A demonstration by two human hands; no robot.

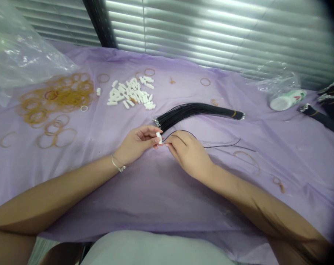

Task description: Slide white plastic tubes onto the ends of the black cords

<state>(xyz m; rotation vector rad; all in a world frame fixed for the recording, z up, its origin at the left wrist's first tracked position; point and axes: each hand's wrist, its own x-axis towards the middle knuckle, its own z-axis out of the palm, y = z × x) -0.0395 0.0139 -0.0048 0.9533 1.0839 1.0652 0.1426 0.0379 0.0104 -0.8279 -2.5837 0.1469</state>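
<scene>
the left hand (136, 143) pinches a small white block (159, 137), and the right hand (189, 152) pinches a thin black cord (222, 146) near the middle of the purple sheet (167, 206). a bunch of black cords (197, 112) lies just past them, and white blocks (131, 94) and rubber bands (56, 97) lie toward the far left.

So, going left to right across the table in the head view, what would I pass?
Rubber bands → white pieces → black cord bundle → white bottle

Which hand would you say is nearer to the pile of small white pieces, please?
Left. The left hand sits in front of the pile of small white pieces, apart from it; the right hand is farther off, to its right.
</scene>
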